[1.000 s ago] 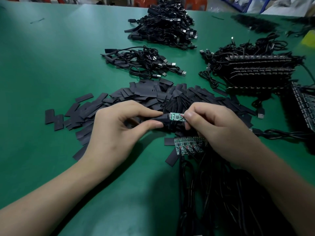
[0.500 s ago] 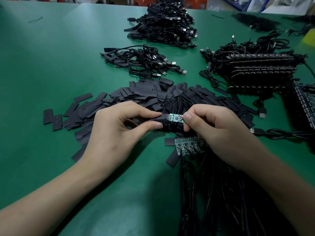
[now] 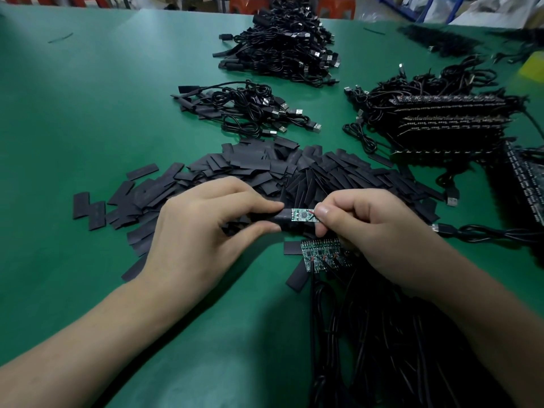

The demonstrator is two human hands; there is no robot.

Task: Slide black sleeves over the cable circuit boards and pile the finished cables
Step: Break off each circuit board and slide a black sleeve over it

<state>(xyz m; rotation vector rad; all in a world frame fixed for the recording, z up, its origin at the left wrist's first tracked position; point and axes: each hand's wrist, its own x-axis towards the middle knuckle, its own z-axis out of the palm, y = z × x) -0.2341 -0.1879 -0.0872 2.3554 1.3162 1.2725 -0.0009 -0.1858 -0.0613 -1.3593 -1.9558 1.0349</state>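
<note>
My left hand (image 3: 200,231) pinches a black sleeve (image 3: 278,220) between thumb and fingers. Its open end sits over the left end of a small green circuit board (image 3: 303,215). My right hand (image 3: 376,234) pinches the board's right end, where thin wires join it. Both hands hover just in front of a wide heap of loose black sleeves (image 3: 265,172). Below the held board lies a row of bare green boards (image 3: 321,254) with their black cables (image 3: 397,334) running toward me.
A small pile of sleeved cables (image 3: 244,110) lies beyond the sleeves, with a larger pile (image 3: 282,45) farther back. At the right stand stacked board panels with cables (image 3: 441,125). A USB plug and cable (image 3: 471,231) lies right of my right hand on the green mat (image 3: 88,113).
The hands have stayed together in nearly the same spot; the sleeve sits at about the same depth on the board's left end.
</note>
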